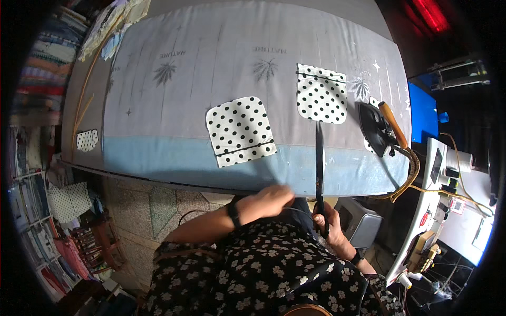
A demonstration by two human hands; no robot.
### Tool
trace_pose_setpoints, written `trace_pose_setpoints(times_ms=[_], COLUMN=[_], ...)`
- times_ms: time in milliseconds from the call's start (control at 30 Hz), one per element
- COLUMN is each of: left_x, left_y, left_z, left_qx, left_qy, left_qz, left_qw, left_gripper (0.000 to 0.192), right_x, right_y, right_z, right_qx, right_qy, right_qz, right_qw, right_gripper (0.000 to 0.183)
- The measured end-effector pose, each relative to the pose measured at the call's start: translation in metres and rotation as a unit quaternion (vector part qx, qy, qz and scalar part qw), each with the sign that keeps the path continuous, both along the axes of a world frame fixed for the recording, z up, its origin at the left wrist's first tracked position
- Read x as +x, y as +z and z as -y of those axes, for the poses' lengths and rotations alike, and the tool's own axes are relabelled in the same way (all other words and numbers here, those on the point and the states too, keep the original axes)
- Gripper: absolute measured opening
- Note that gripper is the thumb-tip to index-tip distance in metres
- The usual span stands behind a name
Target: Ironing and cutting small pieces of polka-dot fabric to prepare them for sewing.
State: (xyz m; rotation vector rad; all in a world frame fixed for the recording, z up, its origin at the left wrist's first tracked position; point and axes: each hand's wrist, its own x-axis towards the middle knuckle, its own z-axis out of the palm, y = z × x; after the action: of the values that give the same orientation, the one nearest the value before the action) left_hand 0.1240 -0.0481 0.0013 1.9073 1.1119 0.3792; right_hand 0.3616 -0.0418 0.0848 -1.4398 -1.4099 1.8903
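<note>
My right hand (334, 223) grips the black handle of a pair of fabric scissors (320, 158). Their long blades look closed and reach over the table's front edge towards a polka-dot pocket piece (322, 96). My left hand (270, 200) is blurred at the table edge, fingers curled; whether it holds anything is unclear. A thin grey line, perhaps a cord (298, 209), runs beside it. Beyond that hand lies a second white pocket piece with black dots (241, 130), a dark line along its near end. Both pieces lie flat on the cloth-covered table (189, 114).
A black iron (375, 128) with a wooden handle stands at the right, partly over another dotted piece (373, 102); its cord (413, 166) hangs over the edge. A small dotted piece (87, 140) lies far left. A sewing machine table (435, 189) and a grey stool (361, 223) stand right.
</note>
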Motion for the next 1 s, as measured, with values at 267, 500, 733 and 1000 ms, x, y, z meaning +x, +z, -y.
trace_pose_setpoints(times_ms=[267,500,733,1000], left_x=[-0.098,-0.039,0.061,0.117], left_y=[0.058,0.065,0.000,-0.005], left_z=[0.044,-0.054,-0.165,-0.222], left_qx=[-0.175,0.060,-0.391,-0.438], left_qy=[0.173,0.265,0.501,0.514], left_qz=[-0.099,0.026,0.539,0.515], left_qw=[0.964,0.962,0.553,0.528], left_gripper=[0.018,0.013,0.030,0.027], right_x=[-0.015,-0.058,0.000,0.046], right_y=[-0.010,0.021,0.011,0.003], right_z=[-0.014,-0.036,-0.008,0.022], right_qx=[0.067,-0.097,-0.064,-0.067], right_qy=[0.126,0.023,-0.156,-0.252], right_qz=[0.078,0.021,0.027,0.008], right_qw=[0.987,0.995,0.985,0.965], right_gripper=[0.042,0.039,0.044,0.042])
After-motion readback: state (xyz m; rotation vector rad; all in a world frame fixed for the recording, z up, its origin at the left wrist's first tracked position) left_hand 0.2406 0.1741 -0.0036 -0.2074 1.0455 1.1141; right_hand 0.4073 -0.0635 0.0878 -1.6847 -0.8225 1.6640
